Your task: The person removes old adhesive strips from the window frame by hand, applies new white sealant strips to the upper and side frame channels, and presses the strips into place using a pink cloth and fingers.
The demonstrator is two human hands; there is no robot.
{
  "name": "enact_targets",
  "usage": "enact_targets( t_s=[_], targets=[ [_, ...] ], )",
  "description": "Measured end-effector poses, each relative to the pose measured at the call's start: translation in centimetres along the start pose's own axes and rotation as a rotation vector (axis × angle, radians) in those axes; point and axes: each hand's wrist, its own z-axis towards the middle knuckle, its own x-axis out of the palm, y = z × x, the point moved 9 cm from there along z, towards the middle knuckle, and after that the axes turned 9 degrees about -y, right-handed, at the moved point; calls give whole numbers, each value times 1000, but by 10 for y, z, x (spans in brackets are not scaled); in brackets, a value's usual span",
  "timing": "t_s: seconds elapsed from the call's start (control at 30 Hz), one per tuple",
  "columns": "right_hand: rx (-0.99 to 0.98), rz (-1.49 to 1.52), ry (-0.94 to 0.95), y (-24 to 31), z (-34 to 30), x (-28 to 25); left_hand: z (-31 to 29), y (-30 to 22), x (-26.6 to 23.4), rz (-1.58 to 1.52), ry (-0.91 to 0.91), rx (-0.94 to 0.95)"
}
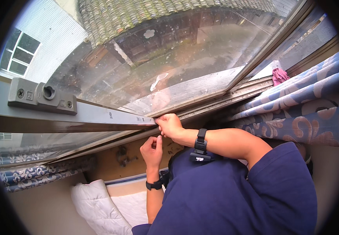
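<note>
Navy shirt (232, 184), nearest the body; strap (201, 145) on the right wrist, strap (153, 185) on the left.

Right hand (170, 126): thumb and fingers drawn together, fingertips touching the far end of the stile; whether they pinch the frame or some small piece there, cannot tell; left hand (151, 149): just beside and below the right, loosely curled, thumb raised, apart from the frame; nothing shows in it, though the palm's inside is hidden.

Window stile (99, 116), one, pale grey, small dark marks on its face; located ahead of the hands, running from the left rim of the view to the right fingertips; long axis nearly crosswise in the picture, dipping slightly rightward; broad end with the grey latch housing (42, 97) at left, narrow end at the right hand; the taper suggests that the stile leads away from the camera, probably upright in the room.

Handling, as judged: stiff, straight, unlikely to flex; weighty with its glass, though probably light to slide; smooth face, apt to slip under dusty fingers; best hold on the stile's edges or the screwed-on housing, no pressing on the glass.

Glass pane (200, 51), beyond the stile; spotted, presumably fragile; window track (249, 87), grimy, along its foot; pink cloth (280, 76), crumpled, at the track's right; tiled roof (130, 19), outdoors, farthest.
</note>
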Motion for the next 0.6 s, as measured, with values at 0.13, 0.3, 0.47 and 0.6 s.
enact_targets(
  t_s=[0.13, 0.3, 0.47, 0.6],
  targets=[
    [-14, -92, 94, 6, 0, 3, -3, 13, 7, -25, 11, -82],
    [-57, -216, 132, 10, 0, -2, -12, 23, 30, -199, 53, -249],
    [-98, -264, 111, 13, 0, -10, -11, 30, 49, -460, 68, -380],
    [-149, -254, 129, 13, 6, -20, -15, 29, 63, -568, 66, -463]
  ],
)
